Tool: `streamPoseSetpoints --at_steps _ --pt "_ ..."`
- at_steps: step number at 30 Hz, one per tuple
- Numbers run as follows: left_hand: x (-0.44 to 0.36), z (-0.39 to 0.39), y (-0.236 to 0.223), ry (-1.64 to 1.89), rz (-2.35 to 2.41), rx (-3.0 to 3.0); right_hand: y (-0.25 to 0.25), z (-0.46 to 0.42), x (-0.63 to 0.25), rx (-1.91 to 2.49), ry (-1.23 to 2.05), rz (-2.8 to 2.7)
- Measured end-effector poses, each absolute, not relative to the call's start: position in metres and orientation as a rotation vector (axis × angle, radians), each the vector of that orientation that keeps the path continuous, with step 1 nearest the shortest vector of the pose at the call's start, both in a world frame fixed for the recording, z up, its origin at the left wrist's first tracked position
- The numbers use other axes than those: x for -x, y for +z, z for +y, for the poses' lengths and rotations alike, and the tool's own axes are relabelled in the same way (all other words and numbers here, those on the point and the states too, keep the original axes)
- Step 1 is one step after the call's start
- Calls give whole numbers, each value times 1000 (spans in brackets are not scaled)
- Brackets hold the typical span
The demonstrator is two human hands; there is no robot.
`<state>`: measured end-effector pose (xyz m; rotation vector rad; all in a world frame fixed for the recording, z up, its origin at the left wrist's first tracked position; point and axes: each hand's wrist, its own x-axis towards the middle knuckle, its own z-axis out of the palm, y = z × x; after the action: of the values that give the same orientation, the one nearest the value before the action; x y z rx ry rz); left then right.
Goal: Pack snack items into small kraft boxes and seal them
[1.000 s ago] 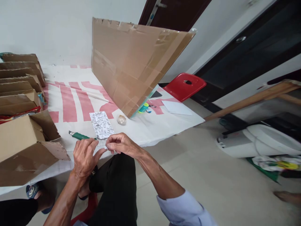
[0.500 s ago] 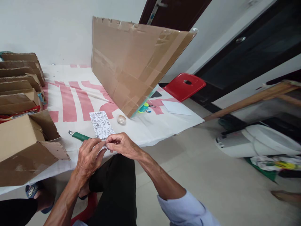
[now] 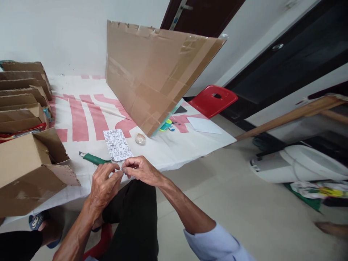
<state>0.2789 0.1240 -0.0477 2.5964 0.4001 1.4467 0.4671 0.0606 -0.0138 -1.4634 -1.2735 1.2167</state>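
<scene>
At the table's front edge, my left hand and my right hand meet fingertip to fingertip. Both are closed in a pinch, and whatever lies between them is too small to name. Just beyond the fingers lies a white sheet printed with many small dark outlines. A green utility knife rests left of the sheet, its end close to my left hand. Right of the sheet sits a small clear roll that looks like tape.
An open cardboard box stands at left, with several upright cardboard boxes behind it. A large cardboard sheet stands on the table. Beyond are a red chair, white paper and a white bucket on the floor.
Both hands have shifted down slightly, fingertips still together. A bit more of the knife's handle shows beside my left hand. The other things have stayed in place.
</scene>
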Motion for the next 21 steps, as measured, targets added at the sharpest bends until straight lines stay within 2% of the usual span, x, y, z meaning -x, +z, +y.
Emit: streamPoseSetpoints --at_steps 9,16,21 --pt "-283 127 -61 1407 416 -2597 -25 68 -479 1520 1103 -1385" --pt "-281 117 -69 1260 399 -2578 -64 123 -526 1791 406 -1658" --pt "-277 107 -70 1206 380 -2536 -84 152 -543 2039 269 -1836"
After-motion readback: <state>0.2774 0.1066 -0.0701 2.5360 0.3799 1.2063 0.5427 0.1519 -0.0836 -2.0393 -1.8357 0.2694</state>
